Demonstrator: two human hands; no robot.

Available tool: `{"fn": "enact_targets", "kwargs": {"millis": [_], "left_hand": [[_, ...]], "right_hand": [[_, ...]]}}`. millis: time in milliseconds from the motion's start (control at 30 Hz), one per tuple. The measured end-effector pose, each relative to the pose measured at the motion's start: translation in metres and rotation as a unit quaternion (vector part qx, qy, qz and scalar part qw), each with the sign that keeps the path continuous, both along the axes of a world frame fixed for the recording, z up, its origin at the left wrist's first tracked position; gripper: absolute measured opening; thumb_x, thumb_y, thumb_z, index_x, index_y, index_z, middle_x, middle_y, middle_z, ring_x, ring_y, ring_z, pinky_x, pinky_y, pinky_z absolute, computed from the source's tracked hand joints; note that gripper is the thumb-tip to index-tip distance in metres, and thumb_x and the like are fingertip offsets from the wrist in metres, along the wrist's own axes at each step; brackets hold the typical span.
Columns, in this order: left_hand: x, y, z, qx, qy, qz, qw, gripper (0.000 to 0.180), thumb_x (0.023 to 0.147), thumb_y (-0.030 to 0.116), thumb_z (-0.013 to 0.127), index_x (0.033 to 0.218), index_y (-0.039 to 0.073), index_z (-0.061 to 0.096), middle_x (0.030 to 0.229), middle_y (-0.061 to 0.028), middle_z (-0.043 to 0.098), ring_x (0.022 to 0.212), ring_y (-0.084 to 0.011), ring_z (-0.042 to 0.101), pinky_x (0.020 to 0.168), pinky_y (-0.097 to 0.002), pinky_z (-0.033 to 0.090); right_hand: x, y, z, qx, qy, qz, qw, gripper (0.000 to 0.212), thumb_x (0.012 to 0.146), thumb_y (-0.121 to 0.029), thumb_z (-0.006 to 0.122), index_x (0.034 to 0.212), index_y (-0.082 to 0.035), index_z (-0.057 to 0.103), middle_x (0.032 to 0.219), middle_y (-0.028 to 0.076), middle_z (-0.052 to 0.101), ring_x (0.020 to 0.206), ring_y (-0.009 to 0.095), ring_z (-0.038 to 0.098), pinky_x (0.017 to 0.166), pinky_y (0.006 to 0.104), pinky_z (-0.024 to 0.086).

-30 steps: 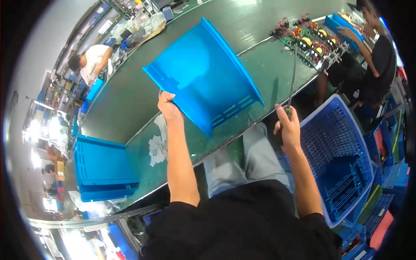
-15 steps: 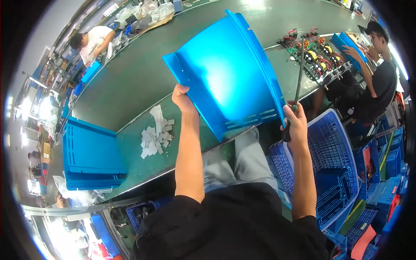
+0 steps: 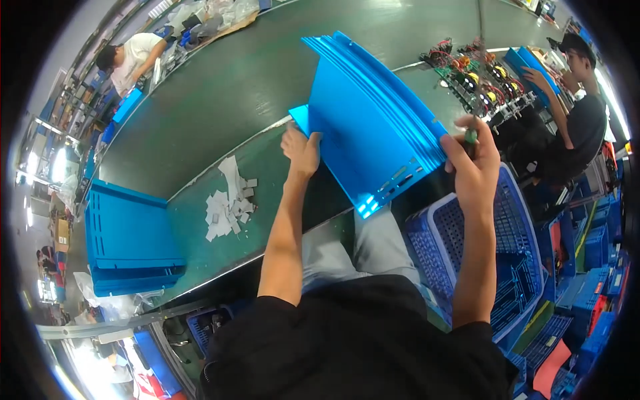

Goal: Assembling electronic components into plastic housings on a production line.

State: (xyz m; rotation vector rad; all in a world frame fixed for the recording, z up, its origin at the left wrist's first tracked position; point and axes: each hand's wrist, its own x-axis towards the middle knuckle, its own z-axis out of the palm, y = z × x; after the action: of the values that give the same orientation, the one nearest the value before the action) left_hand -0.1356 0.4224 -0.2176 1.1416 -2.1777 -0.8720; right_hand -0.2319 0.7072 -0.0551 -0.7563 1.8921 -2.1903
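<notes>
A bent blue panel (image 3: 370, 127), with ridges along one long edge and slots near its lower end, is held tilted above the bench's near edge. On its left flange my left hand (image 3: 303, 152) is closed, the thumb on the inner side. My right hand (image 3: 475, 163) pinches the right corner. The same hand also grips a long thin screwdriver (image 3: 471, 136), its shaft pointing away from me and blurred; most of the handle is hidden in the palm. Left on the bench stand similar blue panels (image 3: 133, 230), nested together.
Scraps of white paper (image 3: 228, 210) lie on the green bench (image 3: 200, 150). Wired circuit assemblies (image 3: 480, 80) sit at the far right, near a co-worker (image 3: 573, 107). Another person (image 3: 137, 60) works far left. A blue-violet crate (image 3: 513, 213) stands beside my right forearm.
The blue panel has turned, so its ridged edge now shows and its inner face is less exposed. My right hand has moved right and up with the screwdriver; my left hand has shifted slightly.
</notes>
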Motion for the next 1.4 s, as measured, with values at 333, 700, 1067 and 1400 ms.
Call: {"fn": "enact_targets", "kwargs": {"millis": [333, 700, 1067, 1400], "left_hand": [[-0.012, 0.004, 0.202, -0.414, 0.223, -0.222, 0.854, 0.039, 0.088, 0.024, 0.05, 0.12, 0.002, 0.058, 0.121, -0.0167, 0.058, 0.118, -0.0344, 0.048, 0.103, -0.0437, 0.033], [-0.01, 0.02, 0.171, -0.42, 0.083, -0.224, 0.875, 0.034, 0.086, 0.035, 0.052, 0.081, 0.004, 0.064, 0.085, -0.0124, 0.062, 0.091, -0.0307, 0.056, 0.087, -0.043, 0.04], [-0.035, 0.005, 0.193, -0.38, 0.01, -0.247, 0.891, 0.046, 0.082, 0.036, 0.049, 0.053, 0.001, 0.06, 0.06, -0.021, 0.059, 0.055, -0.0407, 0.058, 0.06, -0.0498, 0.048], [-0.033, 0.008, 0.191, -0.367, -0.01, -0.207, 0.907, 0.042, 0.083, 0.031, 0.047, 0.058, 0.001, 0.063, 0.068, -0.0215, 0.063, 0.064, -0.0395, 0.062, 0.066, -0.0481, 0.049]], "right_hand": [[0.036, -0.005, 0.022, 0.088, 0.032, 0.03, 0.995, 0.036, 0.084, -0.007, 0.068, 0.117, 0.0, 0.059, 0.076, -0.001, 0.06, 0.058, 0.003, 0.049, 0.051, 0.0186, 0.039], [0.057, 0.117, -0.049, 0.103, -0.048, 0.014, 0.993, 0.048, 0.102, -0.038, 0.038, 0.134, -0.002, 0.041, 0.071, 0.002, 0.045, 0.06, 0.009, 0.047, 0.056, 0.0216, 0.039], [0.088, 0.244, -0.099, 0.521, 0.155, -0.116, 0.831, 0.037, 0.093, -0.034, 0.052, 0.074, -0.002, 0.052, 0.057, 0.011, 0.043, 0.05, 0.025, 0.047, 0.051, 0.0366, 0.037], [0.019, 0.132, -0.072, 0.611, 0.319, 0.028, 0.724, 0.033, 0.09, -0.037, 0.057, 0.081, -0.005, 0.053, 0.067, 0.018, 0.06, 0.063, 0.038, 0.06, 0.058, 0.0467, 0.044]]}}
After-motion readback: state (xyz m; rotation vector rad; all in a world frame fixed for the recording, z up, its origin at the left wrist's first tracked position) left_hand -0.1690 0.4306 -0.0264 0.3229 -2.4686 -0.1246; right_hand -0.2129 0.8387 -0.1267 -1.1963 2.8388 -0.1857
